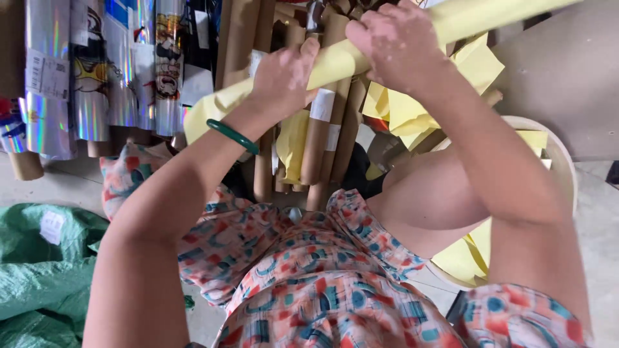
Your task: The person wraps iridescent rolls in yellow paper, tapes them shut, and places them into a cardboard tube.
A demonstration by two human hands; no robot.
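Note:
A long yellow paper roll (335,61) runs slantwise across the top of the head view, from lower left to upper right. My left hand (284,77) grips it near its lower end, and a green bangle (232,135) sits on that wrist. My right hand (396,45) is wrapped over the roll further up. Both forearms reach forward over my patterned clothes (303,270).
Several brown cardboard tubes (322,129) stand upright behind the roll. Shiny holographic film rolls (97,71) lean at upper left. Loose yellow paper scraps (400,109) fill a pale round bin (561,161) at right. A green woven sack (39,277) lies lower left.

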